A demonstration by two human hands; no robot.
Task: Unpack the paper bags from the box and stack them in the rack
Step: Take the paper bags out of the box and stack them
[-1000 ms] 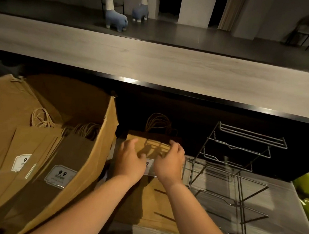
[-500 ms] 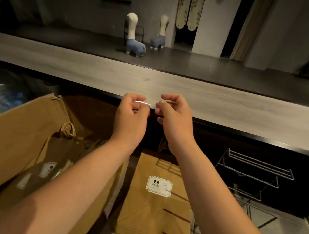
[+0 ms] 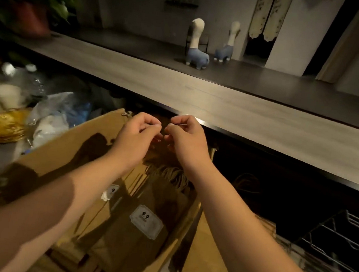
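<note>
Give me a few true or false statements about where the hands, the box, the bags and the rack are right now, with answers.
1. Both hands, left hand and right hand, are raised above the cardboard box. True.
2. The box is empty. False: paper bags with 9.9 labels stand inside.
3. The wire rack is to the right of the box. True.
4. The left hand grips a bag's handle. False: its fingers are curled near the right hand, touching no bag.
5. Two blue figurines stand beyond the counter. True.

Wire rack (image 3: 340,250) cut off at right edge, forearms hiding part of the box (image 3: 79,146) — left clutter blurred.
</note>
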